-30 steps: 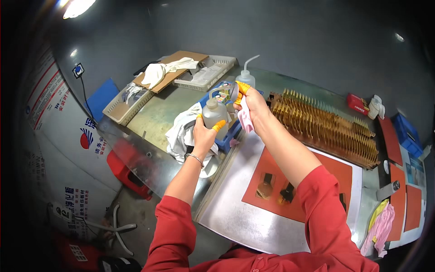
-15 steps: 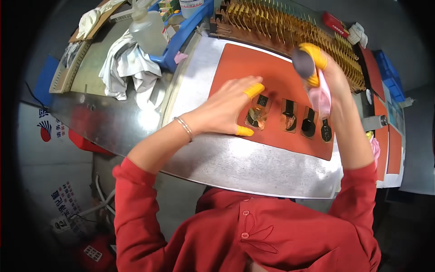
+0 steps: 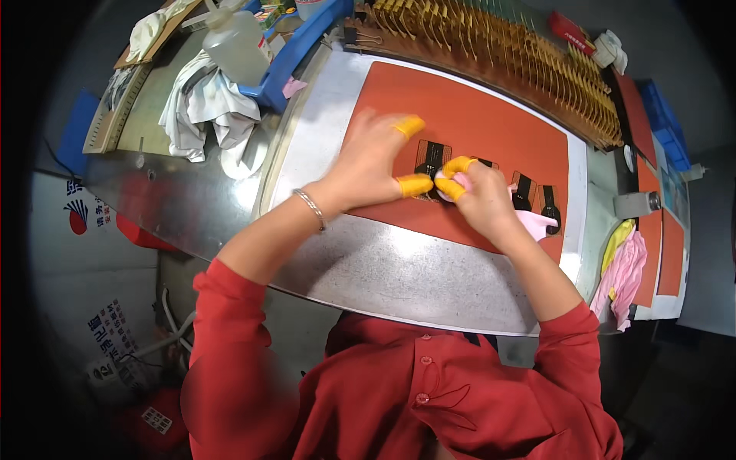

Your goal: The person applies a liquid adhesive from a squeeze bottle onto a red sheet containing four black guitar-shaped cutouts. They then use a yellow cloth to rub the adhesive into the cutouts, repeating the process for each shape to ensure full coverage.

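My left hand [image 3: 366, 162] is spread over the left part of an orange mat [image 3: 468, 103], thumb and a finger apart, both in yellow finger cots. Its thumb tip comes up beside a flat black piece with a gold grid edge [image 3: 434, 153]. My right hand [image 3: 484, 201], also with yellow finger cots, pinches a pink cloth [image 3: 538, 224] against the lower part of that piece, which the fingers partly hide. The cloth's loose end hangs out to the right. Several similar flat pieces [image 3: 550, 207] lie in a row to the right, partly covered by hand and cloth.
A rack of gold-coloured strips [image 3: 491, 57] runs along the back. At the left are a white cloth [image 3: 207, 107], a clear bottle [image 3: 239, 47] and a blue tray [image 3: 295, 65]. A small grey bottle [image 3: 636, 205] and pink cloth [image 3: 625, 264] lie right.
My right hand has come down and left with the pink cloth onto the leftmost piece. The dark round-faced thing in it no longer shows. My left hand has shifted slightly left and up.
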Demonstrator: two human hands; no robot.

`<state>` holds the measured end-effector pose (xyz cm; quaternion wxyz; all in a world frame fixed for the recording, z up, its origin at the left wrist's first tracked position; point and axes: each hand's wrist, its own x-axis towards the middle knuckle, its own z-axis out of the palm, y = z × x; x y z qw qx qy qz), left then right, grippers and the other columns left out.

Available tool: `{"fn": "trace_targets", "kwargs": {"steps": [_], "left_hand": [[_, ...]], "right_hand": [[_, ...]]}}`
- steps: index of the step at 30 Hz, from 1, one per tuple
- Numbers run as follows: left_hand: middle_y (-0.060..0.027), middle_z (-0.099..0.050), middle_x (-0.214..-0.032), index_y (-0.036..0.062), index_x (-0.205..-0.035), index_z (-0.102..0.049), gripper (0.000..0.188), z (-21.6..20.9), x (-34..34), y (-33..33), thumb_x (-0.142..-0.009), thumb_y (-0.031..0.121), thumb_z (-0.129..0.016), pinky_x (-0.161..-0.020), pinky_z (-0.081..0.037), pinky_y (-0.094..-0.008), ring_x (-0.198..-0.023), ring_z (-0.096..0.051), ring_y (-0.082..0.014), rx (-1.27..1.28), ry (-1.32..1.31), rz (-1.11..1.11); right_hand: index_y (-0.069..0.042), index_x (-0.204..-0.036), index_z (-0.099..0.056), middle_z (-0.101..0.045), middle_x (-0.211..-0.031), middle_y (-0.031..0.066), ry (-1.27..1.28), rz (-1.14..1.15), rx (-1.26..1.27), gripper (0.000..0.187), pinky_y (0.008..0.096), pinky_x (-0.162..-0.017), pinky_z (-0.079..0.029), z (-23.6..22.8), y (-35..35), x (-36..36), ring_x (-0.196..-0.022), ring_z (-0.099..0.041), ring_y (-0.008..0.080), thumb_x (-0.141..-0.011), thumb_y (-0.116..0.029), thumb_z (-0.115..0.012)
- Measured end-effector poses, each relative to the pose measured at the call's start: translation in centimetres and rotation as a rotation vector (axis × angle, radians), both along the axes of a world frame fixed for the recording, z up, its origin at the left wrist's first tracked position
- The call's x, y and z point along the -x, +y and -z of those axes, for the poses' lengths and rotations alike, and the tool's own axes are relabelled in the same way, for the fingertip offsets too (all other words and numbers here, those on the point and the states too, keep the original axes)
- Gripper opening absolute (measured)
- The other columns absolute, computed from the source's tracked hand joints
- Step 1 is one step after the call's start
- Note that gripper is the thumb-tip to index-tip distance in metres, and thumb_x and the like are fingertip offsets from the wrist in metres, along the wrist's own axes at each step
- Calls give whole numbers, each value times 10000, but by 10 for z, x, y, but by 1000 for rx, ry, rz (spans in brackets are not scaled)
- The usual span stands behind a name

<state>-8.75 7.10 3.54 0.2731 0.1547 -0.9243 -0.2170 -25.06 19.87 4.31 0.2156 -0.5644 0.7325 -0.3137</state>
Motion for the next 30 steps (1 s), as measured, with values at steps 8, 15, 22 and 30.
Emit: {"fn": "trace_targets", "kwargs": {"steps": [8,15,22,30], "left_hand": [[-100,-643,-921,26,-1061,-599,311,25,-55,-75,-777,132,-670,-821,-453,-349,-874,-606,-256,79,344,-398],[-53,-588,-749,37,-967,-640,205,33,-54,-68,-770,87,-666,-611,-475,-282,-670,-577,-173,5,324,-383],[-62,-559,-716,18,-990,-643,213,30,-60,-70,-781,57,-643,-576,-410,-261,-609,-487,-139,-68,291,-425],[-59,-559,-709,11,-954,-651,169,29,-56,-67,-792,53,-632,-565,-401,-256,-600,-485,-137,-101,298,-395]], "right_hand": [[-44,-824,-650,-600,-757,152,380,-28,76,141,441,-604,-465,25,-6,-18,-659,-594,342,-771,-175,-648],[-39,-811,-642,-588,-739,160,397,-26,112,137,450,-594,-463,31,-7,-14,-651,-591,345,-765,-168,-645],[-23,-767,-629,-593,-749,186,417,-11,106,158,451,-607,-465,27,-20,-10,-661,-594,356,-772,-180,-651],[-37,-752,-639,-591,-714,163,507,11,99,141,441,-584,-466,27,-31,-3,-653,-592,350,-757,-177,-650]]}}
